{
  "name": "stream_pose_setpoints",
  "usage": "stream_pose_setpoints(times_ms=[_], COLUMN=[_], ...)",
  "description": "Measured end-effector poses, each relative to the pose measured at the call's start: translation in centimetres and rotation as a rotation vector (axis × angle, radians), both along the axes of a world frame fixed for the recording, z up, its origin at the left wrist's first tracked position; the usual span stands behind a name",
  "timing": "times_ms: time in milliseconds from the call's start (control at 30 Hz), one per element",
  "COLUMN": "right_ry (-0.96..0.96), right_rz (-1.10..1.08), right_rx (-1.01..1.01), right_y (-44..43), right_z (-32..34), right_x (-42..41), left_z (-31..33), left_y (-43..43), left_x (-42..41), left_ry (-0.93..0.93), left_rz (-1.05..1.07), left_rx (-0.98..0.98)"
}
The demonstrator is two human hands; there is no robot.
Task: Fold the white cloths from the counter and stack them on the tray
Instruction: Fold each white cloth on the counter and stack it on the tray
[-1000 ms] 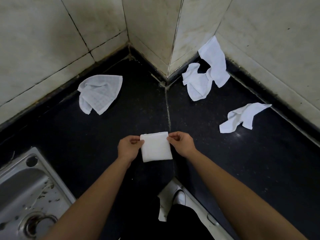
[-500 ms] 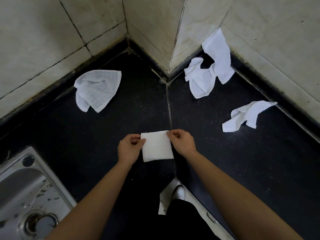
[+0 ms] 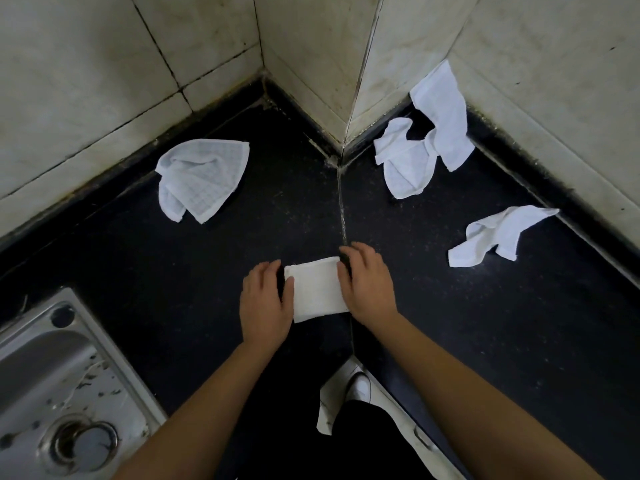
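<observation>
A small folded white cloth (image 3: 318,289) lies flat on the black counter (image 3: 173,271) in front of me. My left hand (image 3: 265,303) rests flat at its left edge, fingers straight, thumb touching the cloth. At the cloth's right edge my right hand (image 3: 367,285) rests with fingers extended. A crumpled checked white cloth (image 3: 201,178) lies at the back left. Two more white cloths (image 3: 408,168) (image 3: 440,116) sit in the back right corner, one leaning on the wall. Another crumpled cloth (image 3: 498,237) lies to the right. No tray is in view.
A steel sink (image 3: 52,375) with a drain sits at the lower left. Tiled walls (image 3: 311,46) close off the counter's back in a corner. Below the counter's front edge I see floor and a white shoe (image 3: 358,389).
Both hands have let go of the cloth's top corners and now lie flat at its two sides. The folded cloth has settled on the counter.
</observation>
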State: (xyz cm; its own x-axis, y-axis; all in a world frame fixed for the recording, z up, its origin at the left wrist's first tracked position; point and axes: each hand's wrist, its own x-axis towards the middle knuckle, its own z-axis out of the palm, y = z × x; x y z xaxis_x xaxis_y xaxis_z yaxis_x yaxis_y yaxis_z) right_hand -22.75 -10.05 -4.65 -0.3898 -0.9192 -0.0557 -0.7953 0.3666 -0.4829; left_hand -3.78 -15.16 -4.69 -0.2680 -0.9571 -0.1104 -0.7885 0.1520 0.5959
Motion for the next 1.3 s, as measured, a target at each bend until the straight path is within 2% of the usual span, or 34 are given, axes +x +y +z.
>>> stream_pose_setpoints(times_ms=[67, 167, 367, 500, 567, 633, 700, 767, 867, 967, 1200, 1300], right_ry=[0.208, 0.302, 0.347, 0.327, 0.230, 0.043, -0.028, -0.116, -0.226, -0.291, -0.629, -0.627], right_rz=[0.264, 0.490, 0.537, 0.538, 0.444, 0.221, 0.006, -0.103, -0.123, -0.146, -0.281, -0.228], right_rx=[-0.038, 0.159, 0.348, 0.363, 0.335, 0.270, 0.143, 0.175, 0.362, 0.438, 0.389, 0.330], right_y=[1.3, 2.4, 1.4, 1.4, 1.9, 2.8, 4.0, 4.8, 5.4, 4.6, 3.0, 2.3], right_z=[-0.4, -1.8, -3.5, -3.0, -2.1, -1.2, -0.4, 0.1, 0.8, 1.0, 2.8, 4.8], right_x=[0.2, 0.7, -1.2, -1.0, -1.0, -1.1, -1.2, -0.8, 0.7, 1.8, 0.6, -0.3], left_z=[-0.8, -2.4, -3.8, -3.8, -3.1, -2.5, -1.5, -0.9, 0.1, 0.9, 2.1, 3.1], left_y=[0.9, 1.4, 0.1, 0.2, 0.2, 0.0, -0.4, -1.0, -1.1, -0.4, 1.1, 0.5], left_x=[0.6, 1.1, 1.7, 1.7, 1.7, 1.7, 1.1, 0.5, 0.0, 0.2, 1.8, 1.4], left_ry=[-0.173, -0.345, -0.484, -0.503, -0.469, -0.377, -0.280, -0.243, -0.266, -0.305, -0.314, -0.278], left_rz=[-0.258, -0.536, -0.639, -0.643, -0.653, -0.605, -0.512, -0.426, -0.362, -0.330, -0.278, -0.249], left_rx=[-0.141, -0.114, -0.101, -0.060, -0.011, 0.050, 0.057, 0.068, 0.094, 0.144, 0.300, 0.343])
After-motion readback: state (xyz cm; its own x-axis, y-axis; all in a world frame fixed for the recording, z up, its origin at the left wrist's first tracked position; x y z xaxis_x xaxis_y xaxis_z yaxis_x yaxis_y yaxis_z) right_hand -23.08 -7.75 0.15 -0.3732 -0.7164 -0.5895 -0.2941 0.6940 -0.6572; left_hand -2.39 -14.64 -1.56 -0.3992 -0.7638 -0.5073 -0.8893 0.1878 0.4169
